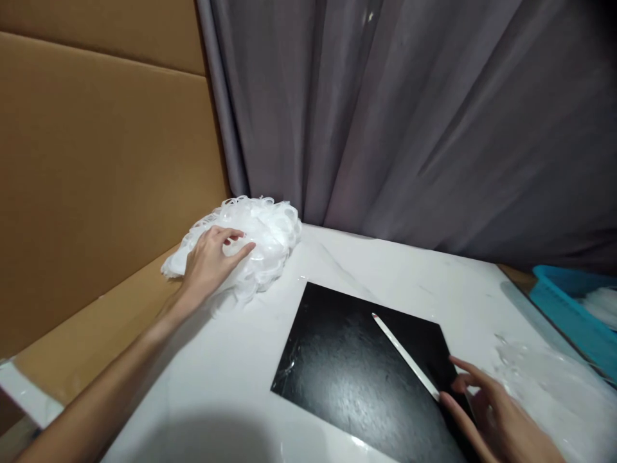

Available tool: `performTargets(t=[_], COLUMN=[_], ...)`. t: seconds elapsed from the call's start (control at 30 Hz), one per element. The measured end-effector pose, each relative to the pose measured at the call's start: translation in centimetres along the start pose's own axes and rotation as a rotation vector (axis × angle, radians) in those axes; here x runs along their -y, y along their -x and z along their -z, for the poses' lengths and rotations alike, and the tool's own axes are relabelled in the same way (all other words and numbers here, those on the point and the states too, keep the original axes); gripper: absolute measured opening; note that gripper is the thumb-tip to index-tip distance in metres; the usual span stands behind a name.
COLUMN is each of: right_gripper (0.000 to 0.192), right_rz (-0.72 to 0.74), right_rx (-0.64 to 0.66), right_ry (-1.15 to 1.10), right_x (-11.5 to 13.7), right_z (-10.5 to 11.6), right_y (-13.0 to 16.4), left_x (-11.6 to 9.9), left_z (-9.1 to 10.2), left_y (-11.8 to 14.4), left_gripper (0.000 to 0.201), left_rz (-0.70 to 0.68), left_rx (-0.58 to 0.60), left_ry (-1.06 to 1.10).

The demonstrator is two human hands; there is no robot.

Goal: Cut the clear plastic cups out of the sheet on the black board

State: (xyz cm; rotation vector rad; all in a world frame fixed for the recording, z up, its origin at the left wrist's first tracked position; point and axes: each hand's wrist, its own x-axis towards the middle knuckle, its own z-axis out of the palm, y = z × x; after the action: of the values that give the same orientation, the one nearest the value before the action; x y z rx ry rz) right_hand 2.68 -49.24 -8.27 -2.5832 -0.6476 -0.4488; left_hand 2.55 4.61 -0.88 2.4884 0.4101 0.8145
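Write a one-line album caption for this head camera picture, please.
Left hand on a pile of clear plastic rings, right hand holding a white stick over a black mat.

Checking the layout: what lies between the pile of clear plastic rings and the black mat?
Only bare white tabletop separates the ring pile under the left hand from the black mat, in the head view.
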Motion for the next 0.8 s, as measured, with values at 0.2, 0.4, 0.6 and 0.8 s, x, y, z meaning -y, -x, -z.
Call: performTargets(t=[0.2, 0.4, 0.6, 0.8], right_gripper=[0.05, 0.047, 0.048, 0.049], right_rz=[0.099, 0.117, 0.096, 0.078], right_rx=[0.002, 0.05, 0.044, 0.061], right_ry=[-0.001, -0.03, -0.017, -0.016], right_x=[1.2, 2.3, 0.9, 0.7], right_z=[0.8, 1.0, 0.8, 1.2], right_y=[-0.8, -0.5, 0.0, -0.3], left_x=[-0.2, 0.0, 0.5, -2.1], left_z=[-1.0, 0.2, 5.0, 9.9], left_y=[-1.0, 1.1, -3.0, -6.5], left_gripper=[0.032, 0.035, 0.042, 0.047], left_rz=[-0.081, -0.033, -0.108, -0.265], left_rx=[0.075, -0.053, -0.258, -0.318], left_ry=[0.209, 0.4, 0.571, 0.645])
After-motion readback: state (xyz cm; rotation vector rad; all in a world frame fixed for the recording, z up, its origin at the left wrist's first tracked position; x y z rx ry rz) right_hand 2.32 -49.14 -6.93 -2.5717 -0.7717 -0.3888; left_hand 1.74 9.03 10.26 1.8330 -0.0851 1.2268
